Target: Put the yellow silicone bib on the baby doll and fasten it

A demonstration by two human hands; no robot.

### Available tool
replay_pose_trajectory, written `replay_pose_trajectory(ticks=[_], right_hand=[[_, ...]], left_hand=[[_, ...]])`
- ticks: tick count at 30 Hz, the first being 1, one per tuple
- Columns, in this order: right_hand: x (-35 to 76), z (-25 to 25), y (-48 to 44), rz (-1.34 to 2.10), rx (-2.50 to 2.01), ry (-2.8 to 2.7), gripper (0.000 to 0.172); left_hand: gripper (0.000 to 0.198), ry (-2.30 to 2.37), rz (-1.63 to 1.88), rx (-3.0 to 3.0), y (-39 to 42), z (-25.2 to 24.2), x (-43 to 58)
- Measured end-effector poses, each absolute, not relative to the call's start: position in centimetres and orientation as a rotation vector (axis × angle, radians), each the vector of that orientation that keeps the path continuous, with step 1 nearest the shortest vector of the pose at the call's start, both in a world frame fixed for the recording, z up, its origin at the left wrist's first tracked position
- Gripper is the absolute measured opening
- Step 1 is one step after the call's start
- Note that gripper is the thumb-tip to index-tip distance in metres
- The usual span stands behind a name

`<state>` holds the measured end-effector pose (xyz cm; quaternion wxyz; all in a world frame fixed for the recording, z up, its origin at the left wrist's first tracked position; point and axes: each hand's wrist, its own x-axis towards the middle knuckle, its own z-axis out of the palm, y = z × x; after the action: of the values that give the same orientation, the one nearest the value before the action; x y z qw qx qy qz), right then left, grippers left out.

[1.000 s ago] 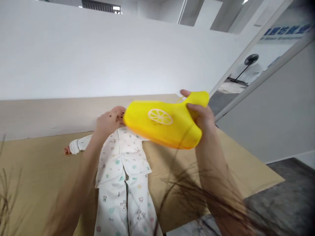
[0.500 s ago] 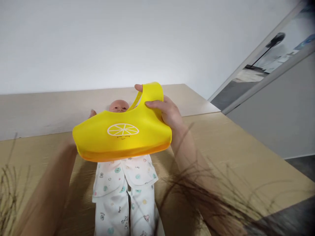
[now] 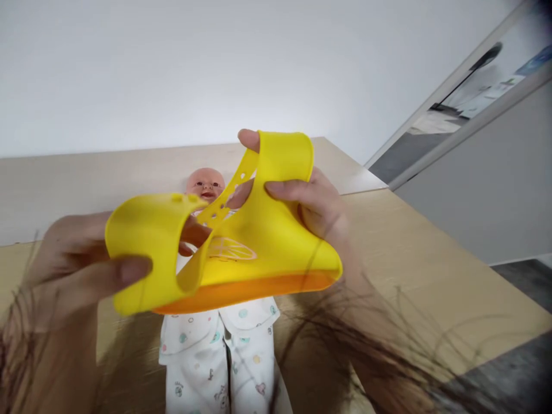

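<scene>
A yellow bib point(image 3: 276, 241) with an orange pocket and a printed citrus slice is held up between both hands. My left hand point(image 3: 81, 259) grips one neck strap, thumb in front and fingers behind; the strap's end curls over with small knobs on it. The other strap, pierced with holes, bends back over my right hand point(image 3: 314, 201), which pinches its base with the thumb in front. Behind and below the bib a baby doll point(image 3: 219, 362) lies on its back in a white patterned outfit. Its head shows above the bib; its chest is mostly hidden.
The doll lies on a light wooden table point(image 3: 414, 247) that meets a pale board point(image 3: 77, 184) at the back. A white wall point(image 3: 172, 75) rises behind. At the right are a grey panel and a mirror-like strip point(image 3: 466, 86). Blurred hair strands cross the lower view.
My left hand has come forward into view, bringing its strap toward me. The bib has twisted and shifted right, with the holes and knobs of its straps now showing.
</scene>
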<state>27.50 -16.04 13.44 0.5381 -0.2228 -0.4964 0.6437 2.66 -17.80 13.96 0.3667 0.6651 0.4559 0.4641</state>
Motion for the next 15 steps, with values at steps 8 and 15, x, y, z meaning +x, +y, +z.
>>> replay_pose_trajectory(ticks=[8, 15], right_hand=[[27.1, 10.3, -12.1, 1.211, -0.730, -1.161, 0.069], [27.0, 10.2, -11.8, 1.240, -0.758, -1.116, 0.065]], left_hand=[[0.028, 1.130, 1.573, 1.496, -10.5, 9.2, 2.8], [0.025, 1.198, 1.669, 1.529, -10.2, 8.9, 2.5]])
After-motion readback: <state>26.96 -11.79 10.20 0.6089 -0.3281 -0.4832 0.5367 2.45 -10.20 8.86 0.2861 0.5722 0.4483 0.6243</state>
